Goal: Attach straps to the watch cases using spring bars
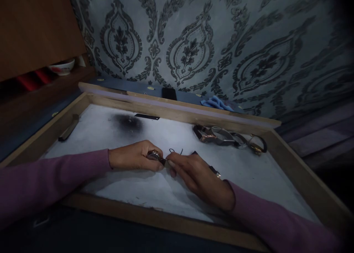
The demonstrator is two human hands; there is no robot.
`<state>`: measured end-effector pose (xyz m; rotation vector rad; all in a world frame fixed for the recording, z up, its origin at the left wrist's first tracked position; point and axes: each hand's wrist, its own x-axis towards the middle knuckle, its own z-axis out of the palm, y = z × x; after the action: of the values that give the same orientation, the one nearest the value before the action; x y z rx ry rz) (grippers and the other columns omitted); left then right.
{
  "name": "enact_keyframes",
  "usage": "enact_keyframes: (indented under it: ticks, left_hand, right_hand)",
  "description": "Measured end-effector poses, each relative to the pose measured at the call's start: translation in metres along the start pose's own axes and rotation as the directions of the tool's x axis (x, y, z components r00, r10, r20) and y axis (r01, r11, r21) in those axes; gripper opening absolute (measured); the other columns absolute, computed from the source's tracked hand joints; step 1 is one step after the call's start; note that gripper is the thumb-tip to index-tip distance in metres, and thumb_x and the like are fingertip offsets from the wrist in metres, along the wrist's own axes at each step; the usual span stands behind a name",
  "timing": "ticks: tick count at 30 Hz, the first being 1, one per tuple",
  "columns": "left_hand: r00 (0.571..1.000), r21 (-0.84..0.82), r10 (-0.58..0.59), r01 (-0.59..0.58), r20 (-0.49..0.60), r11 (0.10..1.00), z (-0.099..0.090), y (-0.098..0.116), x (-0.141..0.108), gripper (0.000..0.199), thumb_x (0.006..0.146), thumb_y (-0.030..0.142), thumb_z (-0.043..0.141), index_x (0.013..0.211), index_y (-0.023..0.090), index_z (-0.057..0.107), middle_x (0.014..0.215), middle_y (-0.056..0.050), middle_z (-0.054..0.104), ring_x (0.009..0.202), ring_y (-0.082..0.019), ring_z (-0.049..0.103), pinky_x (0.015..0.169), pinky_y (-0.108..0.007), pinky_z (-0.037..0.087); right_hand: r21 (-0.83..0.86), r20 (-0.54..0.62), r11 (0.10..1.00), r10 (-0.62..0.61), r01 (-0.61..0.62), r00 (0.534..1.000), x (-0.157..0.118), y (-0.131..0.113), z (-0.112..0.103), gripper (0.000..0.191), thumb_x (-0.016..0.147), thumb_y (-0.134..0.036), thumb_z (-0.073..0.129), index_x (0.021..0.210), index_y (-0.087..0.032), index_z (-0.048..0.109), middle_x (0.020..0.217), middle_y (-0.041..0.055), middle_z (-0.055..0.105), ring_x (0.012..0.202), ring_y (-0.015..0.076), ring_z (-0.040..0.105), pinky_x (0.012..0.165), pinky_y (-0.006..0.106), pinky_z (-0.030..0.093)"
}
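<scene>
Head — wooden tray (138, 211), watches (205, 137) inside, watch (153, 155) in left hand (132, 156)

I can see a small, shiny watch (153, 155) tucked in the left hand (138, 156). It looks round and silver, but the fingers and thumb wrap around it, so only part of it peeks out. I can't read its face. At its right edge is a dark, flat bit (163, 161), short and thin, like a piece of strap. The right hand (195, 172) pinches its other end. The bit sits between the two hands, next to the watch. I can't tell if they are joined.
</scene>
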<state>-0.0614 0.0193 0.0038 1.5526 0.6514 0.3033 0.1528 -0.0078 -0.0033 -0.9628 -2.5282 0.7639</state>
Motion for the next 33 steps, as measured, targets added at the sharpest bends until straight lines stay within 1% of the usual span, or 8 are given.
enact_keyframes:
  ticks: [3, 6, 10, 14, 21, 25, 30, 33]
  left_hand:
    - [1.0, -0.015, -0.001, 0.001, 0.003, 1.0, -0.0007, -0.0014, 0.0001, 0.024, 0.08, 0.03, 0.061, 0.064, 0.016, 0.048, 0.058, 0.008, 0.034, 0.053, -0.007, 0.029, 0.05, -0.022, 0.024]
    - [1.0, -0.027, -0.015, 0.016, 0.002, 1.0, -0.0012, -0.0024, -0.0003, 0.032, 0.081, 0.038, 0.062, 0.063, 0.016, 0.048, 0.057, 0.008, 0.034, 0.052, -0.007, 0.028, 0.049, -0.022, 0.024]
    - [0.999, 0.005, -0.034, 0.034, -0.014, 0.999, -0.0002, -0.0009, -0.0011, 0.036, 0.084, 0.046, 0.057, 0.066, 0.016, 0.053, 0.054, 0.007, 0.035, 0.05, -0.008, 0.03, 0.048, -0.022, 0.024]
    - [0.998, 0.008, -0.048, 0.049, -0.026, 0.999, 0.0015, 0.002, -0.002, 0.031, 0.084, 0.042, 0.056, 0.067, 0.016, 0.051, 0.056, 0.007, 0.036, 0.051, -0.008, 0.031, 0.048, -0.022, 0.024]
    - [0.999, -0.007, -0.037, 0.036, -0.023, 0.999, 0.0002, 0.0006, -0.0011, 0.023, 0.081, 0.032, 0.054, 0.066, 0.016, 0.048, 0.057, 0.007, 0.033, 0.052, -0.008, 0.028, 0.049, -0.022, 0.022]
    - [0.998, -0.029, -0.057, 0.056, -0.028, 0.998, -0.0011, 0.0013, 0.0, 0.02, 0.078, 0.029, 0.055, 0.065, 0.017, 0.047, 0.056, 0.008, 0.032, 0.051, -0.007, 0.027, 0.048, -0.022, 0.021]
    - [0.994, -0.09, -0.09, 0.085, -0.055, 0.992, -0.0013, 0.0036, 0.0008, 0.019, 0.076, 0.027, 0.056, 0.063, 0.017, 0.046, 0.051, 0.009, 0.032, 0.046, -0.006, 0.025, 0.045, -0.022, 0.018]
    - [0.992, -0.117, -0.106, 0.098, -0.065, 0.988, -0.0012, 0.0043, 0.0009, 0.022, 0.075, 0.028, 0.058, 0.061, 0.018, 0.045, 0.048, 0.009, 0.031, 0.044, -0.006, 0.024, 0.043, -0.022, 0.017]
  right_hand:
    - [-0.05, -0.005, 0.999, -0.015, 0.014, 1.0, -0.001, 0.0022, 0.0003, 0.023, 0.097, -0.018, 0.035, 0.08, -0.018, 0.05, 0.064, -0.0014, 0.058, 0.05, 0.0087, 0.052, 0.052, 0.021, 0.035]
    - [-0.104, -0.012, 0.994, -0.03, 0.029, 0.999, -0.0013, 0.0014, -0.0002, 0.022, 0.096, -0.015, 0.035, 0.079, -0.018, 0.049, 0.063, -0.0014, 0.057, 0.051, 0.0091, 0.052, 0.053, 0.022, 0.035]
    - [-0.137, -0.021, 0.99, -0.039, 0.036, 0.999, -0.0013, -0.0008, -0.0004, 0.023, 0.094, -0.013, 0.034, 0.077, -0.018, 0.048, 0.063, -0.0008, 0.057, 0.051, 0.0097, 0.052, 0.053, 0.022, 0.035]
    - [-0.088, 0.002, 0.996, -0.003, 0.003, 1.0, -0.0008, 0.0, 0.0002, 0.022, 0.096, -0.016, 0.036, 0.078, -0.018, 0.05, 0.065, -0.0013, 0.057, 0.053, 0.0091, 0.052, 0.054, 0.021, 0.036]
    - [0.083, -0.009, 0.995, 0.061, -0.06, 0.998, 0.0025, 0.0015, -0.0018, 0.028, 0.1, -0.027, 0.037, 0.078, -0.018, 0.053, 0.064, -0.0032, 0.056, 0.055, 0.0081, 0.053, 0.057, 0.02, 0.037]
    - [0.068, 0.006, 0.994, 0.081, -0.081, 0.997, 0.0029, -0.0006, -0.0031, 0.029, 0.101, -0.029, 0.036, 0.079, -0.019, 0.053, 0.058, -0.0045, 0.051, 0.05, 0.0081, 0.049, 0.054, 0.021, 0.037]
    - [0.035, -0.026, 0.993, 0.11, -0.109, 0.994, 0.0022, -0.006, -0.0061, 0.022, 0.101, -0.029, 0.033, 0.104, -0.019, 0.053, 0.062, -0.0033, 0.056, 0.052, 0.0107, 0.051, 0.054, 0.024, 0.038]
    - [0.085, -0.025, 0.992, 0.099, -0.097, 0.995, 0.0025, -0.0067, -0.0083, 0.022, 0.101, -0.029, 0.033, 0.095, -0.019, 0.051, 0.064, -0.0022, 0.058, 0.054, 0.0109, 0.051, 0.056, 0.024, 0.038]
